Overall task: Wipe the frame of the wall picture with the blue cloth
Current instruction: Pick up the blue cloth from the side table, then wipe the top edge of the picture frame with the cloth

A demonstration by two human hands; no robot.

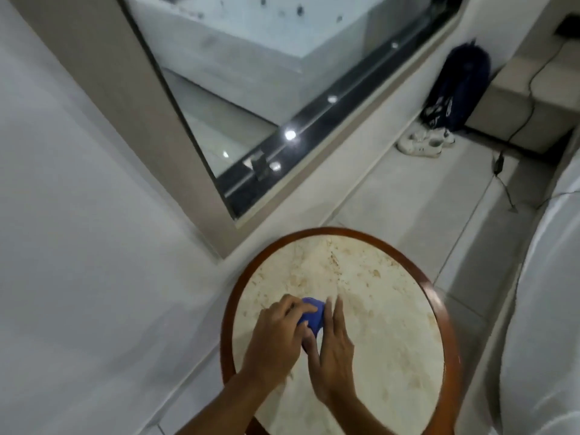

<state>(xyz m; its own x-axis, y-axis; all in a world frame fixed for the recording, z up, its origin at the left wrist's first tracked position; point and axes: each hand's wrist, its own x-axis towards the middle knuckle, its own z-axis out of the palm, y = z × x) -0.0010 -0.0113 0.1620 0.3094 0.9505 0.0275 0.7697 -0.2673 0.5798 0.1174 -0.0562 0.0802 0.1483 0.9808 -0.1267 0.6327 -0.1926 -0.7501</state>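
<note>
Both hands gather the blue cloth [312, 315] on the near side of a round marble-topped table [361, 309]: left hand [276, 328] fingers curled over it, right hand [332, 346] fingers pressed together alongside. A loose grip could drop it before the wall frame [103, 73], far left.

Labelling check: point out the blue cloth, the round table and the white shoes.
blue cloth [312, 315], head view, bunched middle between the hands.
round table [441, 306], head view, brown right rim.
white shoes [422, 145], head view, nearest shoe's side.
</note>
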